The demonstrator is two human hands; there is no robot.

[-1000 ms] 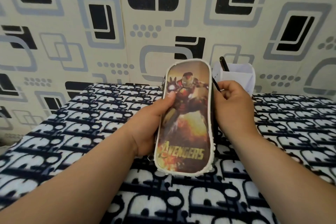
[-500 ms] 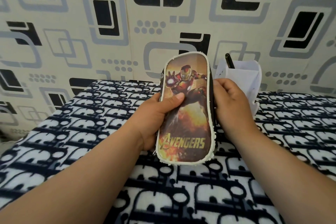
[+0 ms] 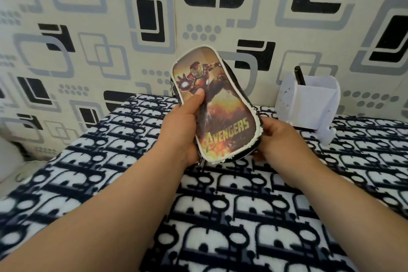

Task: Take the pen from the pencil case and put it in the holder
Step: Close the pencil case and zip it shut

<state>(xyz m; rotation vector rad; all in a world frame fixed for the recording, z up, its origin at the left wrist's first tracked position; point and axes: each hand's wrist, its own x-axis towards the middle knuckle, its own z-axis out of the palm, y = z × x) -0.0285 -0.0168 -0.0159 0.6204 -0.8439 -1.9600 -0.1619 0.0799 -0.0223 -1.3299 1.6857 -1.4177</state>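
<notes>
My left hand (image 3: 183,130) grips the Avengers pencil case (image 3: 220,104), thumb across its printed front, holding it tilted above the blanket. My right hand (image 3: 280,139) holds the case's lower right corner by the zipper side; its fingertips are hidden behind the case. The white pen holder (image 3: 309,104) stands at the back right against the wall, with one black pen (image 3: 299,75) sticking out of it. I see no pen in either hand.
A black-and-white patterned blanket (image 3: 242,205) covers the surface. A patterned wall (image 3: 110,28) rises right behind it. The blanket's left edge drops off near a white object (image 3: 13,161).
The case has tilted with its top to the left. My right hand slid down from the case's upper right side to its lower right corner. The holder now shows apart on the right.
</notes>
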